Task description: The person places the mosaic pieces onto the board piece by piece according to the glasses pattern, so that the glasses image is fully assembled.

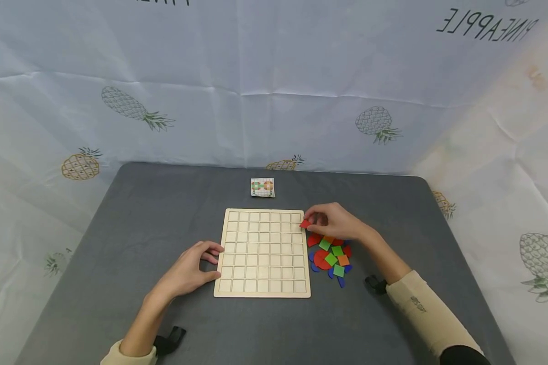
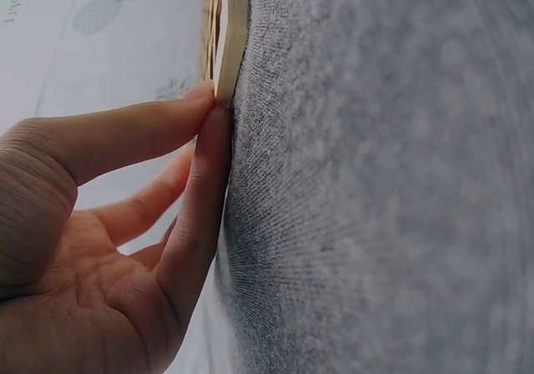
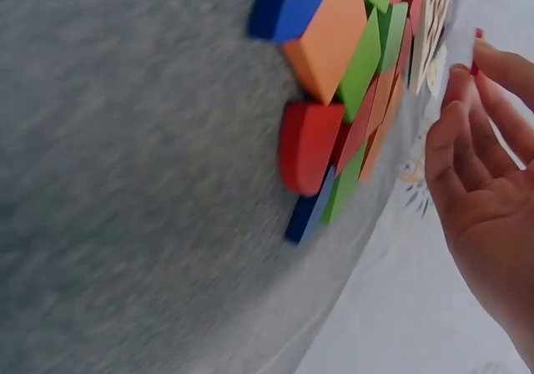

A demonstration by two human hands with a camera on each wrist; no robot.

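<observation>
A pale wooden grid board point(image 1: 263, 253) lies on the grey table. At its left edge rests my left hand point(image 1: 192, 267), the thumb and fingertips touching the rim; in the left wrist view its fingertips meet the board's edge point(image 2: 237, 44). My right hand point(image 1: 335, 221) pinches a small red piece point(image 1: 305, 223) between thumb and fingers, over the board's upper right corner. In the right wrist view, the red piece point(image 3: 477, 53) appears thin and edge-on. Just below that hand, a pile of loose flat pieces point(image 1: 331, 259) in red, green, orange and blue lies along the board's right side.
A small card point(image 1: 262, 187) with a coloured pattern on a grid lies behind the board. The grey table point(image 1: 173, 203) extends around it, backed by a white cloth point(image 1: 255, 126) printed with pineapples. Black straps hang at both wrists.
</observation>
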